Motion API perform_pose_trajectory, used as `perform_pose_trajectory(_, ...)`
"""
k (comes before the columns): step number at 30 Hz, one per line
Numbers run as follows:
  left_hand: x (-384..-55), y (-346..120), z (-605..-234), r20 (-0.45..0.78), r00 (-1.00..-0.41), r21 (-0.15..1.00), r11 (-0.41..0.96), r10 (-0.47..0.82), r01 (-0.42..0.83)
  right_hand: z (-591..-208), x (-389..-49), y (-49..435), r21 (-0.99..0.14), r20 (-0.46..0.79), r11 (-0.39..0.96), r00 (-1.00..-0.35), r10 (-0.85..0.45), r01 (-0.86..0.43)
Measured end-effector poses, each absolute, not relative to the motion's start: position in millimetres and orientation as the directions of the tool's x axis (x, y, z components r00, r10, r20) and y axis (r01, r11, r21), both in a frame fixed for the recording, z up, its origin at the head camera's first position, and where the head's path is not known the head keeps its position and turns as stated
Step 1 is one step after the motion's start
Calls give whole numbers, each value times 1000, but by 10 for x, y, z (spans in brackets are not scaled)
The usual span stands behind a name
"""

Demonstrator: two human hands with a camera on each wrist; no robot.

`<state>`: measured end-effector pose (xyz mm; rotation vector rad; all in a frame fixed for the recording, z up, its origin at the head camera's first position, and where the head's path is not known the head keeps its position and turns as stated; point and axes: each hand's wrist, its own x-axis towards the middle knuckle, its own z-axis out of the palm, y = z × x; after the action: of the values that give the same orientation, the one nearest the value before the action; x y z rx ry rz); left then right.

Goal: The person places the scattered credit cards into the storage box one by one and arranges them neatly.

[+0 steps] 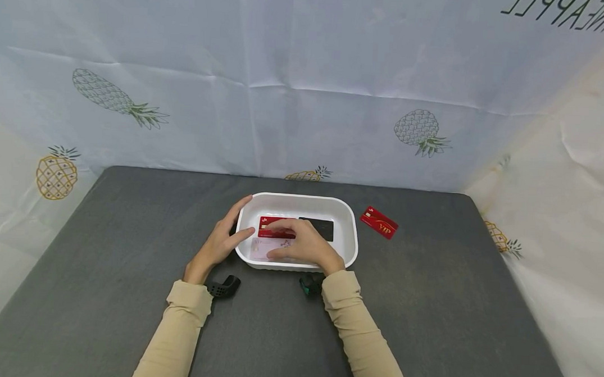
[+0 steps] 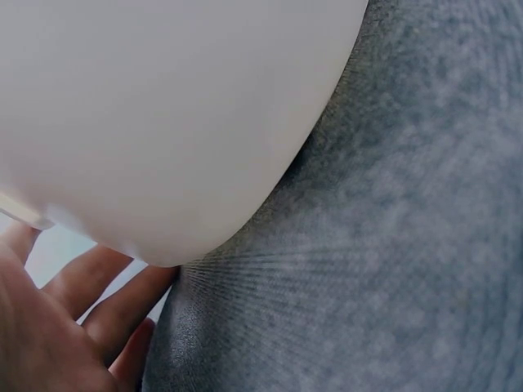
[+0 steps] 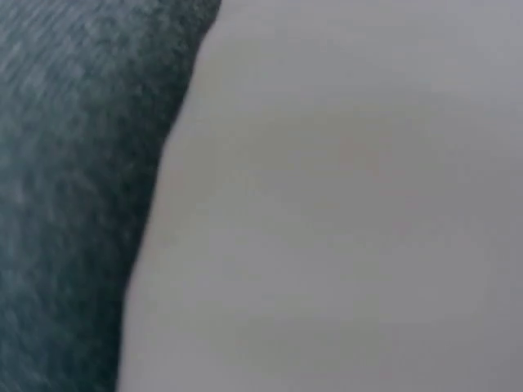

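Note:
A white plastic tray (image 1: 348,235) stands on the table. Along its left end, my left hand (image 1: 217,244) holds it, thumb over the rim and fingers outside the wall; the left wrist view shows those fingers against the outer side. Inside the tray lie a red card (image 1: 272,233), a black card (image 1: 324,229) and a pale pink card (image 1: 261,248). My right hand (image 1: 307,245) reaches over the near rim, thumb and fingers spread apart above the pink and red cards, partly hiding them. Whether its fingertips touch a card is unclear. Only the tray's blurred wall (image 3: 327,204) fills the right wrist view.
A red VIP card (image 1: 379,223) lies on the dark grey table (image 1: 428,306), right of the tray. Black wrist-worn devices sit beside the left wrist (image 1: 224,287) and right wrist (image 1: 310,285). A pineapple-printed cloth (image 1: 265,97) hangs behind the table.

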<state>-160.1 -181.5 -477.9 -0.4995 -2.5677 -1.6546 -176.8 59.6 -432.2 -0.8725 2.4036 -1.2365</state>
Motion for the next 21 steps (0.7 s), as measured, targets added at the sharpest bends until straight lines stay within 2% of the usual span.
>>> perform_pose_trajectory(21,-1604,-1805,-4777,210,-948,886,364,240,288,-4260,-1837,961,-862,37,398,-822,-568,-314)
